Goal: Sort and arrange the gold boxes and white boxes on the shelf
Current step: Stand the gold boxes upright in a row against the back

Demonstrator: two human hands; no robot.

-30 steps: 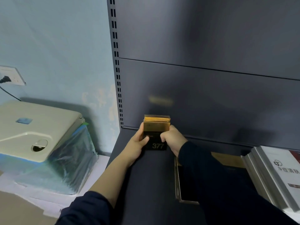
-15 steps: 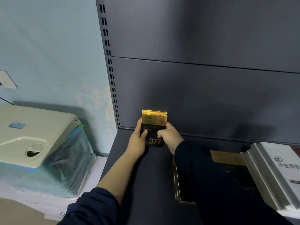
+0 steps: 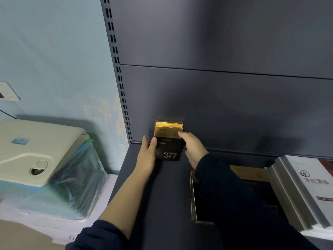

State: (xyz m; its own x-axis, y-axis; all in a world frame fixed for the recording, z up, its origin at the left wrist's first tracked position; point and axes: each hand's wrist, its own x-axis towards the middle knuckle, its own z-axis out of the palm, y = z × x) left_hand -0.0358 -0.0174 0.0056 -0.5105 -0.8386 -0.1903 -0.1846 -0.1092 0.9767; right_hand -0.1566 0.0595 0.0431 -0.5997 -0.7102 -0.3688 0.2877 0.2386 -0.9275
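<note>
Gold boxes [image 3: 169, 131]: back-left corner of shelf [image 3: 162, 204].
Left hand [image 3: 146, 156] grip: flat, bracing side.
Right hand [image 3: 194, 150] grip: curled round edge, squaring.

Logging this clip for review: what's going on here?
A person is squaring up a small upright stack of gold boxes at the back of the dark shelf, against its rear panel. The left hand presses flat on the stack's left side; the right hand grips its right edge. The white boxes lie at the right.
</note>
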